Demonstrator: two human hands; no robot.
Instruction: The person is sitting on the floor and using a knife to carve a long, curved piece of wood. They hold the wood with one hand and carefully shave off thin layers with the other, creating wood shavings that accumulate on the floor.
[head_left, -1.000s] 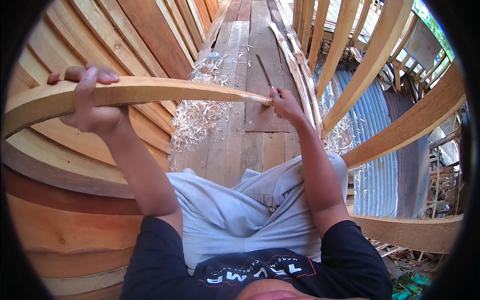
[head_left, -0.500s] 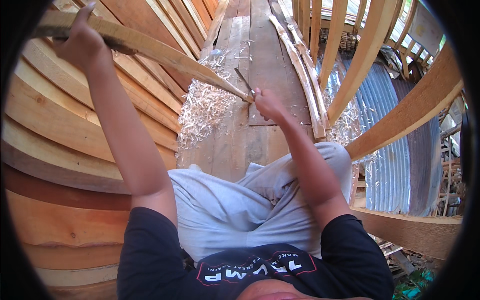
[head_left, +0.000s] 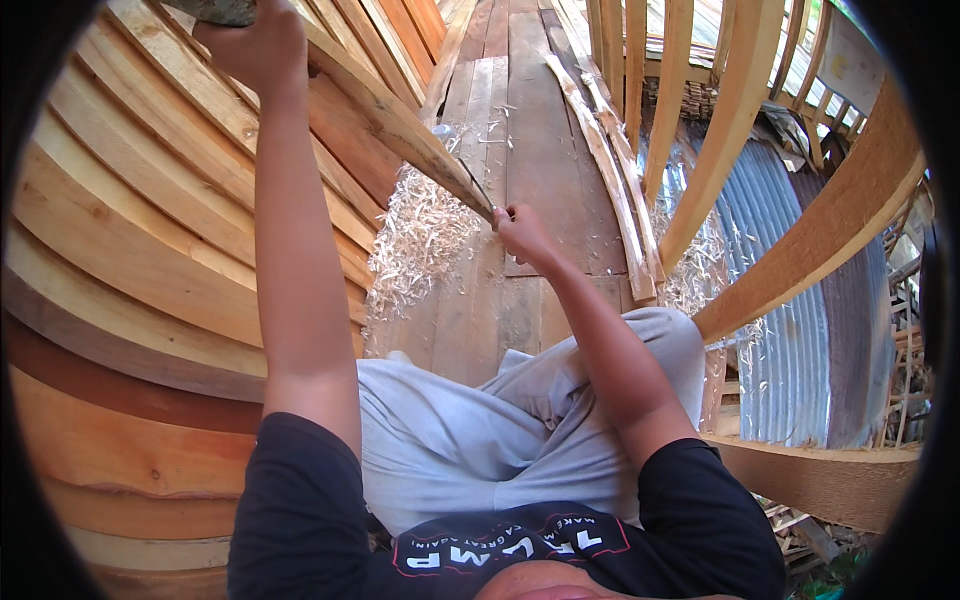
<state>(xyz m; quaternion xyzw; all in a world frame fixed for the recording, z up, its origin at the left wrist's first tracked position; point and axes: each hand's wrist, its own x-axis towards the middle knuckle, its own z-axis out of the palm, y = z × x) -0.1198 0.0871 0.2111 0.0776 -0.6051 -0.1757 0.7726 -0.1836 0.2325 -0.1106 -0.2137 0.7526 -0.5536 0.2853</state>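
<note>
Over the plank floor (head_left: 545, 150), the wooden piece (head_left: 400, 125) slants from the left hand (head_left: 265, 50), gripping its upper part, to the right hand (head_left: 526, 236), closed on a knife (head_left: 478, 183); likely stiff, fairly heavy, best held high

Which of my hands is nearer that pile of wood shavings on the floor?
Right. Your right hand is just right of the wood shavings; your left hand, gripping the wooden plank, is farther off, toward the upper left.
</note>
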